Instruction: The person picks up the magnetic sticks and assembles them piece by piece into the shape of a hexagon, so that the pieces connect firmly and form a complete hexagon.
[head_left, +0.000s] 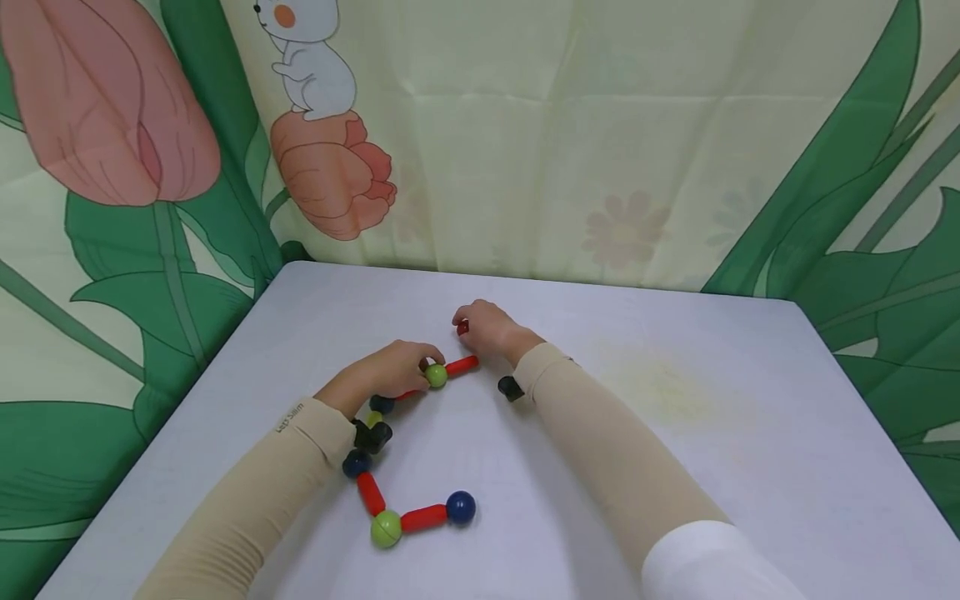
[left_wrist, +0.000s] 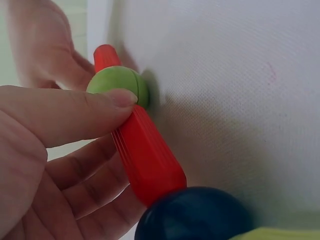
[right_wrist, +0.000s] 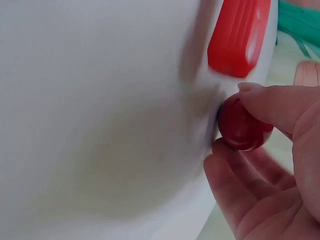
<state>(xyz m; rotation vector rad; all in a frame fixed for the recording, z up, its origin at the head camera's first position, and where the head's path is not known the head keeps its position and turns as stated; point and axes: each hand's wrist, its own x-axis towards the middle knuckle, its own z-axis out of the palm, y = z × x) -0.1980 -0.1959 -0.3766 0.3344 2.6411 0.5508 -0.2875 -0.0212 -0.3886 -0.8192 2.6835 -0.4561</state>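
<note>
on the white table [head_left: 720, 467], a chain [head_left: 357, 464] of rods and balls lies joined, the left hand [head_left: 390, 369] pinching its green ball [head_left: 437, 377], the right hand [head_left: 491, 331] a red ball [right_wrist: 243, 127] not yet joined to the end rod [head_left: 462, 366].

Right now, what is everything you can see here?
Table: 1, white, centre
Printed backdrop: 1, cream, green, pink, behind
Green balls: 2, green, one near, one farther
Red sticks: 4 visible, red, two at each green ball
Blue balls: 3, dark blue, at stick ends
Yellow piece: 1, yellow, by a blue ball
Red ball: 1, red, far side
Wrist cameras: 2, black, left and right
Sleeves: 2, mostly beige, both sides
Left hand: 1, pinching a green ball
Right hand: 1, holding the red ball
</note>
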